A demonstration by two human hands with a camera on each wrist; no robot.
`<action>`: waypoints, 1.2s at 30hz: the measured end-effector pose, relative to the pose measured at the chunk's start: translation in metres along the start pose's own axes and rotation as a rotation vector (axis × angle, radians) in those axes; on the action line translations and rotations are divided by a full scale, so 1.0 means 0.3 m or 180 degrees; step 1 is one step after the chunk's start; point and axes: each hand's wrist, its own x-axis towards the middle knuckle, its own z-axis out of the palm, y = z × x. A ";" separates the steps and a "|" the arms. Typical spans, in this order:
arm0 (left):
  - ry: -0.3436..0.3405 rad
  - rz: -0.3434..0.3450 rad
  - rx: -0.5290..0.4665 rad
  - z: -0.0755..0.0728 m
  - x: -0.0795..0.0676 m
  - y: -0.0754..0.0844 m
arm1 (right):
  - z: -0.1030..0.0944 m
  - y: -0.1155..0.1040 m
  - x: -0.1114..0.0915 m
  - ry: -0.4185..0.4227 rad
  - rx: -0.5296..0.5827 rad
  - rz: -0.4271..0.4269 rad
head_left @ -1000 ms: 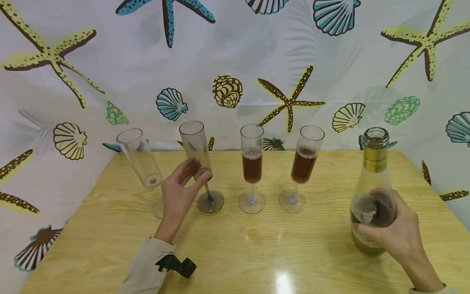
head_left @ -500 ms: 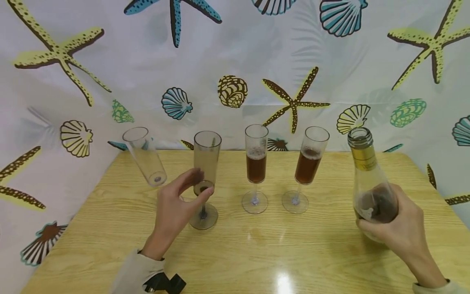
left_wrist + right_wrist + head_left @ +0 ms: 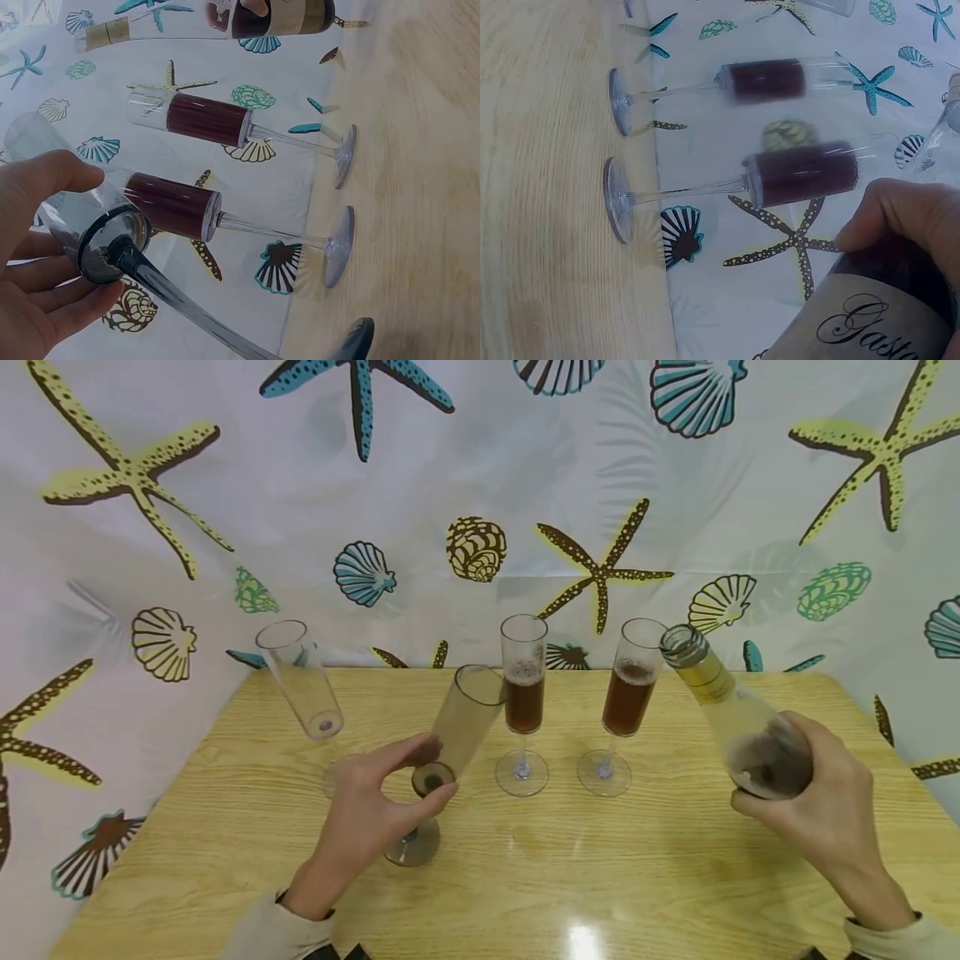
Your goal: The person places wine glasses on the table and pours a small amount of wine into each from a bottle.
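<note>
My left hand (image 3: 360, 818) grips a smoky-grey champagne flute (image 3: 468, 722) around the lower bowl, thumb on the near side. The flute leans right, its mouth toward the bottle, and looks empty; its foot is above the table. With my right hand (image 3: 832, 797) I hold a clear-glass bottle (image 3: 716, 693) low on its body. Dark liquid lies in the bottle's lower part, and its uncapped neck tilts left toward the flutes. In the right wrist view a cream label (image 3: 870, 322) with black script shows below the thumb.
Two clear flutes partly filled with reddish-brown drink, one in the middle (image 3: 523, 702) and one to its right (image 3: 628, 697), stand between my hands. An empty clear flute (image 3: 303, 689) stands at left. A seashell-print cloth (image 3: 480, 460) hangs behind the wooden table (image 3: 517, 868).
My left hand has brought the smoky flute nearer and tipped it right. My right hand has raised the bottle off the table and tilted its neck left. The other flutes stay put.
</note>
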 end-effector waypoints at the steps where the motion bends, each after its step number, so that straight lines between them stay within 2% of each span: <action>1: -0.0038 0.0066 -0.0021 0.005 -0.001 0.002 | 0.002 0.001 0.001 0.0022 -0.0016 -0.0069; 6: -0.0151 0.0344 -0.0048 0.031 -0.007 0.013 | 0.011 -0.008 0.007 0.0037 -0.0157 -0.0372; 14: -0.0191 0.0537 -0.0113 0.054 -0.018 0.037 | 0.001 -0.024 0.039 0.0096 -0.0335 -0.0756; 24: -0.0283 0.0541 -0.0178 0.079 -0.030 0.054 | -0.010 -0.040 0.079 0.0274 -0.0483 -0.1198; 31: -0.0268 0.0606 -0.0188 0.082 -0.031 0.057 | -0.028 -0.058 0.103 0.0377 -0.0871 -0.1508; 36: -0.0284 0.0580 -0.0200 0.086 -0.033 0.058 | -0.039 -0.067 0.112 0.0436 -0.0922 -0.1628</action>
